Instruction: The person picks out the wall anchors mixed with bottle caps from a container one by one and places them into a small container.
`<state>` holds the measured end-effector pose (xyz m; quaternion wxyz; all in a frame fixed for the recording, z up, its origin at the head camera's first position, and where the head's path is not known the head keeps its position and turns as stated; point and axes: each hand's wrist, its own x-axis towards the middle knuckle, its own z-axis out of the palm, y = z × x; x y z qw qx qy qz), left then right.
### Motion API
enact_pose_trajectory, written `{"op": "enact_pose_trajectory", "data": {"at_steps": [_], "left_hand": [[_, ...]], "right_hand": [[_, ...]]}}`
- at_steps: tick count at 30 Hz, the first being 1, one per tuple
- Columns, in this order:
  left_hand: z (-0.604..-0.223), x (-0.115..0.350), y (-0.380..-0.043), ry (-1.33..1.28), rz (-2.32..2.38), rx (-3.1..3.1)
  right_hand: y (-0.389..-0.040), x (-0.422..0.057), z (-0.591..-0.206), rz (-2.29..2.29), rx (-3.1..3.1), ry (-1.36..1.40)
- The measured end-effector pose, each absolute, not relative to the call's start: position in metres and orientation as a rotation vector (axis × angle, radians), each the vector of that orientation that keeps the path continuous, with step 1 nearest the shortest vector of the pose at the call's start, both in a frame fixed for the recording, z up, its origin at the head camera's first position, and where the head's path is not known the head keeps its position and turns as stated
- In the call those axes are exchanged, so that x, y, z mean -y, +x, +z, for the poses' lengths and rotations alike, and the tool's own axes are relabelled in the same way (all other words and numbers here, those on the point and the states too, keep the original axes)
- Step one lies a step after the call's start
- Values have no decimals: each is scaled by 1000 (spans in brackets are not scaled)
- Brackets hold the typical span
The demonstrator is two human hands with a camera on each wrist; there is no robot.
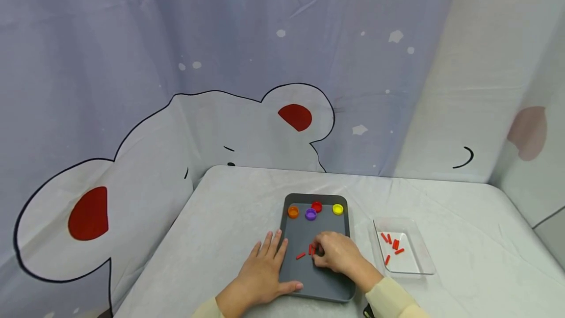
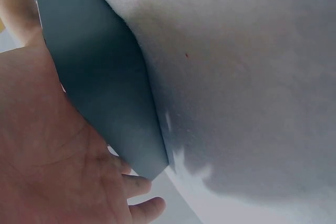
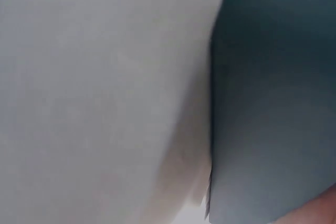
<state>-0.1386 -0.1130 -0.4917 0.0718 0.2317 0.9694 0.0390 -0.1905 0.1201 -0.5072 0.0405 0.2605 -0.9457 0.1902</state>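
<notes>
A dark grey tray (image 1: 315, 281) lies on the white-covered table in the head view. My left hand (image 1: 264, 273) rests along its left edge with fingers spread and straight; the left wrist view shows its palm beside the tray's side wall. Over the middle of the tray, my right hand (image 1: 339, 253) pinches a small red stick (image 1: 314, 250) between thumb and fingers, partly hidden by them. Just left of it is another red stick (image 1: 310, 249), and a third red stick (image 1: 300, 255) lies slanted. In the right wrist view only a sliver of the hand shows.
At the tray's far end sit an orange cap (image 1: 293, 212), a purple cap (image 1: 311, 214), a red cap (image 1: 317, 206) and a yellow cap (image 1: 337, 209). Right of the tray, a clear plastic box (image 1: 423, 254) contains several red sticks (image 1: 399, 251). A patterned curtain (image 1: 247, 23) hangs behind the table.
</notes>
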Motion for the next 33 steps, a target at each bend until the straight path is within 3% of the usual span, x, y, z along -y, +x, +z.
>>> {"op": "enact_pose_trajectory", "data": {"at_steps": [17, 33], "left_hand": [[-492, 113, -139, 683, 110, -2909], [-489, 113, -138, 687, 130, -2893]], "right_hand": [[-182, -160, -481, 1052, 2721, 834], [-163, -233, -463, 1143, 2581, 605]]}}
